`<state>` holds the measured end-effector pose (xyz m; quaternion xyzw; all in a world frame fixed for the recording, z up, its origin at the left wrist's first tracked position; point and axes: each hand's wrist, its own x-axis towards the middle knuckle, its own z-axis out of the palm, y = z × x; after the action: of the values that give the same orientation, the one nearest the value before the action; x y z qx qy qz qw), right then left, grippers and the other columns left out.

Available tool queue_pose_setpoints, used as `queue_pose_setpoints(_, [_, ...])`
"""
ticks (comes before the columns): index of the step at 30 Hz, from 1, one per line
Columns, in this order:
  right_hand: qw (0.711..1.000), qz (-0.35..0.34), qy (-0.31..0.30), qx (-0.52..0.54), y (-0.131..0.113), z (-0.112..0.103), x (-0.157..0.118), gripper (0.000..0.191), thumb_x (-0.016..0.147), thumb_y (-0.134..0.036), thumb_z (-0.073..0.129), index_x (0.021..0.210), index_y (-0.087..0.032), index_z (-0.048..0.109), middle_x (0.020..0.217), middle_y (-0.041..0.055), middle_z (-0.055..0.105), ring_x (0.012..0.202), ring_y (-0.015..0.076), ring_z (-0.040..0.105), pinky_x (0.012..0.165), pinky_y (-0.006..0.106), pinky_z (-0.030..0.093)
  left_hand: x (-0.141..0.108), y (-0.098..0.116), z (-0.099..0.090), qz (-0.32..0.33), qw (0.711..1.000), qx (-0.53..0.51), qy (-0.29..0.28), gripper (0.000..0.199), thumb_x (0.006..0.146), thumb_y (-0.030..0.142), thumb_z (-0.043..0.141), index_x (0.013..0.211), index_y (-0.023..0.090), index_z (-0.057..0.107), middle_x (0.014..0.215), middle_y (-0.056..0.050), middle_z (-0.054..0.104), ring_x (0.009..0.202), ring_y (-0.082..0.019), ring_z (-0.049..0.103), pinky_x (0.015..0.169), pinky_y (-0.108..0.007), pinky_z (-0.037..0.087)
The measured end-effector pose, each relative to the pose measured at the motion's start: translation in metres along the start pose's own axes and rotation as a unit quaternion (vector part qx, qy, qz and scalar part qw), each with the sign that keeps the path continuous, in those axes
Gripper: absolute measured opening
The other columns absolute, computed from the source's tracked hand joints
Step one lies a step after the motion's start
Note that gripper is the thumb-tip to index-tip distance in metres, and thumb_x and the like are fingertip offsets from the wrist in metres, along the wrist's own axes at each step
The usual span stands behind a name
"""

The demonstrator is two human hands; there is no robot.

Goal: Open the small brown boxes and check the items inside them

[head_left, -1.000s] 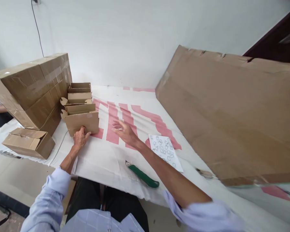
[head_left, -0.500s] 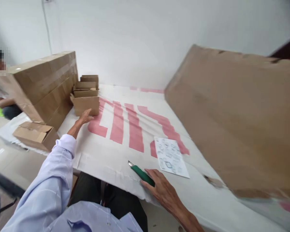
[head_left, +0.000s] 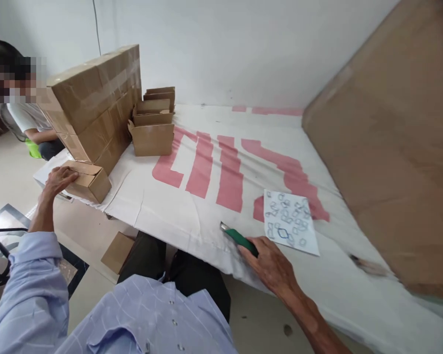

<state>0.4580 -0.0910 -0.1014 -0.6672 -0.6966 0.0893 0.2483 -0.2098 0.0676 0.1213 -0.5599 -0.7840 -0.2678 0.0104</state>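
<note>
My left hand rests on the top of a small closed cardboard box at the table's left edge, its fingers spread a little over the flaps. Near the front edge, my right hand is closed on the rear of a green utility knife, whose metal tip points up and left. A white paper with drawn shapes lies just beyond that hand. Small open boxes stand in a row further back on the left.
Large taped boxes are stacked at the left, with a seated person beyond. Big cardboard rises at the right. The white cloth bears red marks. Another box sits below the table edge.
My left hand has moved left from beside the open boxes onto the small closed box. The camera view has shifted left. My right hand still holds the knife.
</note>
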Motion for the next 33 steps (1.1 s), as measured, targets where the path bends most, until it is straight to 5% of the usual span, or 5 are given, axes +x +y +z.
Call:
queue_pose_setpoints(5, [0.999, 0.035, 0.005, -0.006, 0.002, -0.01, -0.005, 0.032, 0.094, -0.049, 0.051, 0.102, -0.024, 0.069, 0.103, 0.0147, 0.073, 0.099, 0.0321, 0.069, 0.083, 0.042, 0.056, -0.017, 0.005, 0.01, -0.012, 0.999, 0.018, -0.035, 0.064, 0.074, 0.067, 0.084, 0.12, 0.023, 0.075, 0.137, -0.018, 0.064, 0.146, -0.058, 0.047, 0.117, -0.082, 0.039])
queue_pose_setpoints(16, [0.995, 0.055, -0.005, 0.08, -0.029, -0.017, 0.029, 0.042, 0.095, -0.057, 0.049, 0.107, -0.022, 0.069, 0.103, 0.0128, 0.075, 0.09, 0.0296, 0.07, 0.078, 0.04, 0.051, -0.119, 0.069, 0.094, 0.206, 0.96, -0.182, -0.054, 0.068, 0.075, 0.059, 0.087, 0.134, 0.027, 0.074, 0.137, -0.012, 0.058, 0.124, -0.036, 0.064, 0.111, -0.054, 0.058])
queue_pose_setpoints(20, [0.993, 0.053, -0.021, 0.106, -0.038, -0.014, 0.038, 0.043, 0.095, -0.058, 0.051, 0.109, -0.022, 0.068, 0.103, 0.0123, 0.076, 0.091, 0.0299, 0.072, 0.077, 0.039, 0.053, -0.112, 0.079, 0.119, 0.139, 0.95, -0.274, -0.062, 0.118, 0.057, 0.063, 0.099, 0.16, 0.031, 0.052, 0.155, -0.017, 0.05, 0.13, -0.039, 0.063, 0.096, -0.052, 0.064])
queue_pose_setpoints(23, [0.995, 0.033, -0.043, 0.088, -0.039, -0.005, 0.036, 0.038, 0.097, -0.055, 0.052, 0.108, -0.022, 0.067, 0.103, 0.0114, 0.075, 0.092, 0.029, 0.071, 0.08, 0.039, 0.054, -0.095, 0.081, 0.137, 0.117, 0.917, -0.353, -0.144, 0.148, 0.044, 0.065, 0.104, 0.17, 0.026, 0.035, 0.165, -0.024, 0.043, 0.146, -0.048, 0.053, 0.102, -0.055, 0.061])
queue_pose_setpoints(33, [0.997, -0.029, -0.049, -0.048, -0.035, 0.02, 0.023, 0.023, 0.1, -0.035, 0.056, 0.111, -0.022, 0.071, 0.106, 0.013, 0.07, 0.102, 0.031, 0.064, 0.091, 0.043, 0.053, -0.086, 0.055, 0.135, 0.08, 0.858, -0.468, -0.195, 0.138, 0.034, 0.057, 0.106, 0.158, 0.025, 0.052, 0.146, -0.015, 0.066, 0.141, -0.044, 0.061, 0.118, -0.054, 0.055])
